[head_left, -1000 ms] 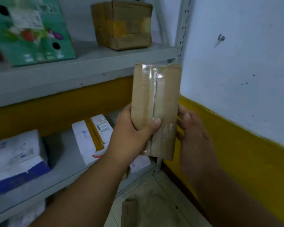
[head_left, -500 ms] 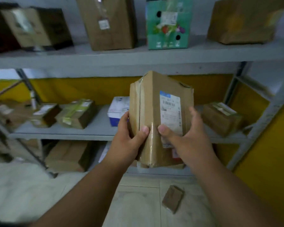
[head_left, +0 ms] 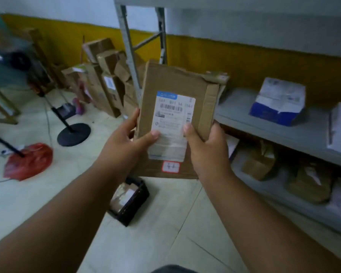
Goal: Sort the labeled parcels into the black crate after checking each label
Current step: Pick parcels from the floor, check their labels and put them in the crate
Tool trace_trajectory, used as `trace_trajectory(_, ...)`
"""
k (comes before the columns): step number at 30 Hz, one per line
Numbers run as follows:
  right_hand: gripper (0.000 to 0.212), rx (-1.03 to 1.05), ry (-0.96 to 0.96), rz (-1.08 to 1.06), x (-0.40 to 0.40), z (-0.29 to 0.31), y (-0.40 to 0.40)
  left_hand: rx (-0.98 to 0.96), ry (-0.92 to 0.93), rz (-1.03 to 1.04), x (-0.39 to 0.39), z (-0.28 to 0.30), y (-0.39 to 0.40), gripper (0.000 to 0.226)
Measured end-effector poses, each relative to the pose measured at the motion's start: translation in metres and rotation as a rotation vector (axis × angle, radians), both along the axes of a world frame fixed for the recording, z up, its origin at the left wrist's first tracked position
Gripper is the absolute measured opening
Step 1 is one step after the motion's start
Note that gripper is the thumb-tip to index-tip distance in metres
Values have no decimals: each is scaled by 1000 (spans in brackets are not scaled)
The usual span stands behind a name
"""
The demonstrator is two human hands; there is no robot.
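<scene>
A flat brown cardboard parcel (head_left: 169, 83) is held upright in front of me, its white barcode label (head_left: 170, 127) facing me and a small red sticker below it. My left hand (head_left: 126, 140) grips its lower left edge, thumb on the label. My right hand (head_left: 207, 146) grips the lower right edge, thumb also on the label. Below the parcel on the floor stands the black crate (head_left: 134, 205) with a brown parcel inside; the held parcel hides its far end.
A grey metal shelf (head_left: 264, 123) runs along the right with a blue-and-white box (head_left: 278, 103) and brown parcels below. Stacked cardboard boxes (head_left: 106, 83) lean by the yellow wall. A red bag (head_left: 28, 160) and a black round stand base (head_left: 73, 133) sit on the tiled floor at left.
My view has swung left and down, from the shelves to the floor with the black crate. The parcel has been turned so its label faces me squarely; both hands keep their hold.
</scene>
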State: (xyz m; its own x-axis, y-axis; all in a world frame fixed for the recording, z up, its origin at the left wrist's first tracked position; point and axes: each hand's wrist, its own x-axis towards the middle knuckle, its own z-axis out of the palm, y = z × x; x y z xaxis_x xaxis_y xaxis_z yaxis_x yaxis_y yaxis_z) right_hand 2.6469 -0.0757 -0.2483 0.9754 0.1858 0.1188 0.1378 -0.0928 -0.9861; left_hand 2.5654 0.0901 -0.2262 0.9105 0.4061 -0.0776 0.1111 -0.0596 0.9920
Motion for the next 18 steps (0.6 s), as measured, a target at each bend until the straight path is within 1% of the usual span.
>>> trace_trajectory(3, 38, 47, 158, 177, -25, -29, 81, 11, 45, 79, -40, -21, 73, 74)
trace_trajectory(6, 30, 14, 268, 280, -44, -48, 143, -16, 102, 109, -69, -35, 133, 71)
trace_trajectory(8, 27, -32, 286, 284, -47, -53, 172, -5, 126, 121, -74, -42, 163, 65)
trace_trajectory(10, 28, -59, 283, 274, -40, -56, 199, 8, 134, 154, -66, -50, 187, 53)
trace_trajectory(13, 36, -110, 246, 241, -16, -63, 239, 29, 165, 205, -36, -64, 217, 33)
trace_trajectory(15, 40, -137, 224, 242, 5, -73, 267, 21, 180, 235, -16, -73, 237, 28)
trace_trajectory(18, 40, -161, 229, 306, 30, -85, 310, -7, 203, 296, 1, -82, 271, 31)
